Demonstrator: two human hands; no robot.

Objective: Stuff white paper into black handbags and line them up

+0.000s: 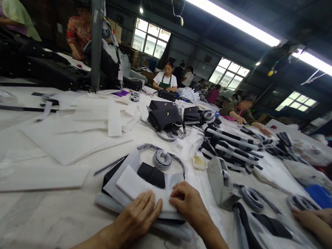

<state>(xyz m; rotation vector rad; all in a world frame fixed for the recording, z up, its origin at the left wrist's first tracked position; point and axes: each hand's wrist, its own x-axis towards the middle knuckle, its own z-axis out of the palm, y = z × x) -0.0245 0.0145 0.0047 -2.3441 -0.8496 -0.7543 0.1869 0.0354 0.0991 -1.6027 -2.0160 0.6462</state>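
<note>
In front of me a black handbag (110, 177) lies on the table, partly covered by thin white wrapping and a white foam sheet (130, 182). My left hand (139, 214) rests on the foam sheet's near edge, its fingers stretched out and lying flat. At the sheet's right end, my right hand (188, 203) has its fingers curled into a pinch on the edge. Just beyond the sheet a black flap-like piece (151, 174) shows. A wrapped, coiled strap (161, 159) sits past it, inside the loop of the bag's wrapped handle (147, 147).
A grey tape dispenser (222, 185) and a small tray (199, 162) stand to the right. Loose white sheets (75, 139) cover the left side. Black handbags (165, 118) lie farther back. Another person's hand (309, 219) is at the right, near another wrapped bag (284, 246).
</note>
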